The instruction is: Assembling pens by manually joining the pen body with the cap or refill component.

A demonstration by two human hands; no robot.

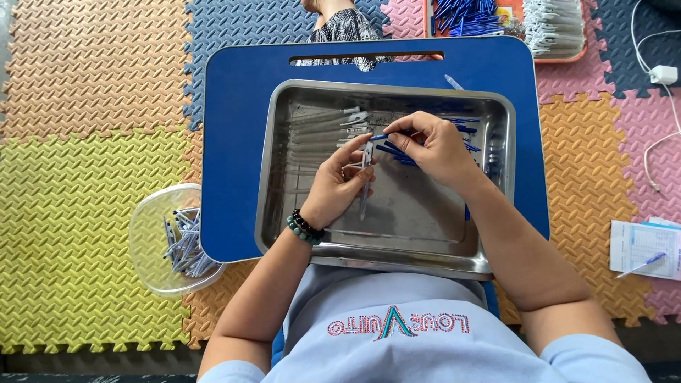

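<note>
A steel tray [425, 245] rests on a blue lap table [234, 142]. Over the tray's middle, my left hand [339, 186] holds a clear pen barrel [364, 195] that points down toward me. My right hand [433, 145] pinches a thin blue refill [380, 137] at the barrel's top end. Under and behind the right hand lie several loose blue refills [468, 135]. A pile of clear barrels [323, 131] fills the tray's far left part. A dark bead bracelet [305, 228] is on my left wrist.
A clear plastic bowl [152, 234] with several finished pens sits on the foam mat at the left. A box of blue refills [464, 15] and clear barrels [557, 25] stands beyond the table. A paper with a pen [645, 248] lies right, near a white charger cable [663, 74].
</note>
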